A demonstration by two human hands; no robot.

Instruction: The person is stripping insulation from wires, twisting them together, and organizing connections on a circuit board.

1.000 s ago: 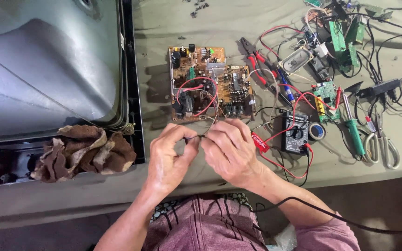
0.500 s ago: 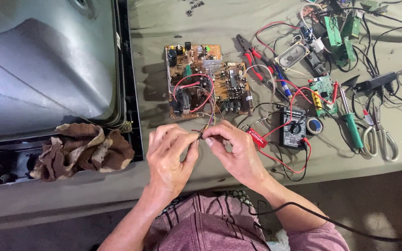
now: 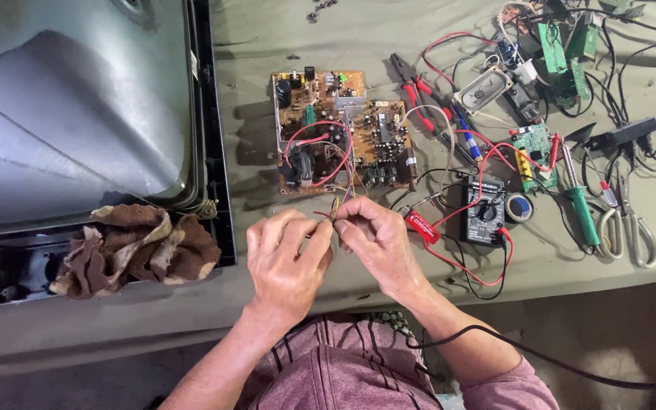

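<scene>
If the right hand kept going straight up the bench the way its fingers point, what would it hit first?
Probably the brown circuit board. The right hand pinches thin wires together with the left hand, and those wires run up to the board's near edge. Depth is hard to judge from above.

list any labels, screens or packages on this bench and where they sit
Screen: meter, right of the hands; black box, grey display strip on top, round dial.
Label: red probe beside the right hand; red tab, white print.
Label: television set, far left; small white sticker on its black frame.
Packages: none.

1 head view, looking steeply down, near, over workbench (image 3: pixel 389 30) edge.
</scene>
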